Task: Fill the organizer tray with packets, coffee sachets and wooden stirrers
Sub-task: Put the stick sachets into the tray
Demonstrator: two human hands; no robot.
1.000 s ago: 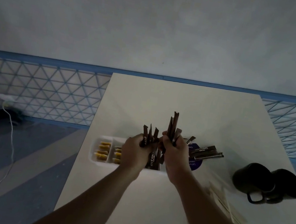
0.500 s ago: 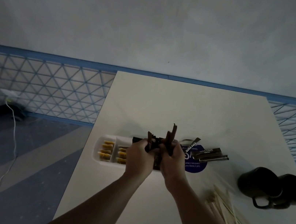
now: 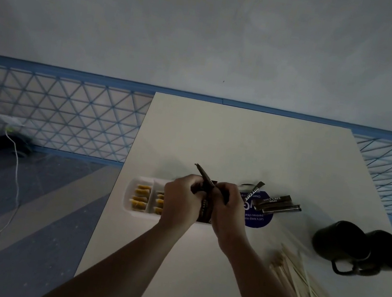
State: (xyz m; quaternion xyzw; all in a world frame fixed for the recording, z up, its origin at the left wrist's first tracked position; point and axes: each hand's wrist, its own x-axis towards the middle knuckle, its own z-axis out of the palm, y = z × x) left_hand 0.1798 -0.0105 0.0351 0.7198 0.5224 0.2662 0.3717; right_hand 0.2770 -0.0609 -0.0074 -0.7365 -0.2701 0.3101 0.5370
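Note:
A white organizer tray lies near the table's left edge, with yellow packets in its two left compartments. Over the tray's right part, my left hand and my right hand are both closed on a bunch of dark brown coffee sachets; one sachet sticks up and to the left. Three more sachets lie on the table to the right, over a round blue sticker. Wooden stirrers lie in a loose pile at the right front. My hands hide the tray's right compartments.
Two dark mugs lie on their sides at the table's right edge. The white table stands against a wall with a blue lattice band. Left of it, a white cable runs across the floor.
Both hands have lowered the bunch of sachets down into the tray. The sachets that stood upright above my hands now sit lower, and one leans left.

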